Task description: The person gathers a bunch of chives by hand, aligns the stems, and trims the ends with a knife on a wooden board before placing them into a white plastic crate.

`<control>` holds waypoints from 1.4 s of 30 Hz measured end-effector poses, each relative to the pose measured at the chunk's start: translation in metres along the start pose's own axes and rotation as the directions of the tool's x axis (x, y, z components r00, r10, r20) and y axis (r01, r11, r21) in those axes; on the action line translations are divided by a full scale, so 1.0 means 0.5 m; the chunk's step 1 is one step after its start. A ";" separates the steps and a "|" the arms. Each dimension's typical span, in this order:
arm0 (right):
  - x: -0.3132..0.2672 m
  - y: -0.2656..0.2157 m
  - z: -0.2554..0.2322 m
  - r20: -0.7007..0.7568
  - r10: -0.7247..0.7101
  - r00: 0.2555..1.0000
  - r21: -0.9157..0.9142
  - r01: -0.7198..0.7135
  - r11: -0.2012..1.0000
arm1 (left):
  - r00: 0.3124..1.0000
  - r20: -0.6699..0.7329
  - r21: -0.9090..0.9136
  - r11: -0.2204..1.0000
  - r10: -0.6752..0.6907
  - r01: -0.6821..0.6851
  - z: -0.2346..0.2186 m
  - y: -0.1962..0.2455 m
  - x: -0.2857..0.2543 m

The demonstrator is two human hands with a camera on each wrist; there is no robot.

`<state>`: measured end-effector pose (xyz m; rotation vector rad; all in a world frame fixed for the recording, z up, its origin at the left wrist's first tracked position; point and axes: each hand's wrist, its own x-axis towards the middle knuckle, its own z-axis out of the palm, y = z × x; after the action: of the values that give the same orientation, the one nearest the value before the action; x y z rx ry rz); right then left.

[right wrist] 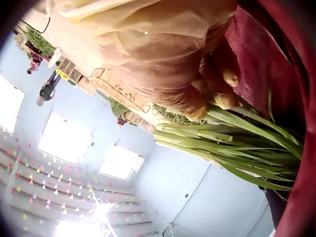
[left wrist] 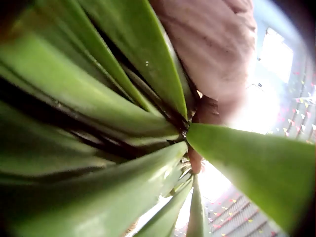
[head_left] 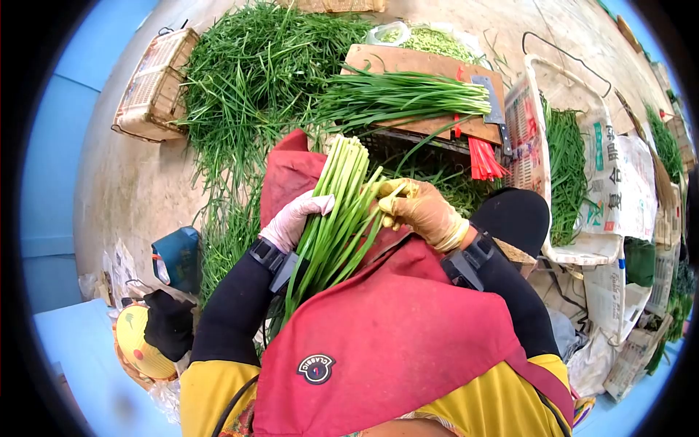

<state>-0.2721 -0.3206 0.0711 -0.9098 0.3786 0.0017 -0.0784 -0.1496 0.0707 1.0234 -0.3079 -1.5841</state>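
Both my left hand [head_left: 295, 218] and right hand [head_left: 422, 211] grip the chives [head_left: 338, 211]; at twelve o'clock a board [head_left: 408, 62] holds, I think, a cleaver [head_left: 494, 102].

Over a red apron [head_left: 393, 342], the left hand [head_left: 291, 222] in a pale pink glove and the right hand [head_left: 422, 213] in a yellowish glove both grip an upright bundle of long green chive stalks [head_left: 338, 211]. Beyond it, a wooden cutting board [head_left: 429, 80] carries a trimmed row of green stalks [head_left: 397, 96] and a steel cleaver [head_left: 494, 105]. A loose heap of green chives [head_left: 251, 80] lies on the floor to the left, beside a woven basket [head_left: 154, 87].
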 end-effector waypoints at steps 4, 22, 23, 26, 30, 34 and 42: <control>0.007 -0.002 0.007 -0.088 0.007 0.996 -0.096 -0.016 0.995 | 1.000 0.007 0.051 0.999 0.006 -0.007 -0.021 0.004 0.006; -0.013 -0.042 -0.055 -0.153 -0.027 0.988 -0.187 -0.003 0.982 | 0.997 0.050 -0.007 0.998 -0.062 0.063 0.054 0.005 0.008; -0.005 -0.027 -0.060 -0.093 -0.053 0.994 -0.156 0.038 0.987 | 0.996 0.052 -0.029 0.997 -0.075 0.076 0.060 0.000 0.010; 0.010 -0.012 -0.043 -0.092 -0.127 0.988 -0.093 0.118 0.989 | 0.993 0.042 0.020 0.994 -0.107 0.106 0.028 -0.016 0.020; 0.019 0.002 -0.048 -0.125 -0.150 0.981 -0.052 0.144 0.988 | 0.981 0.137 -0.011 0.991 -0.134 0.137 0.058 -0.002 0.009; 0.019 -0.017 -0.058 -0.099 0.012 0.995 -0.057 -0.018 0.998 | 0.966 0.217 0.009 0.990 -0.141 0.142 0.053 -0.004 0.016; 0.025 -0.014 -0.053 -0.138 0.031 0.990 -0.162 -0.053 0.985 | 0.980 0.139 -0.011 0.989 -0.141 0.144 0.066 -0.002 0.014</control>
<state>-0.2677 -0.3471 0.0579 -1.0689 0.5293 0.0107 -0.1033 -0.1663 0.0861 0.9392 -0.3169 -1.7887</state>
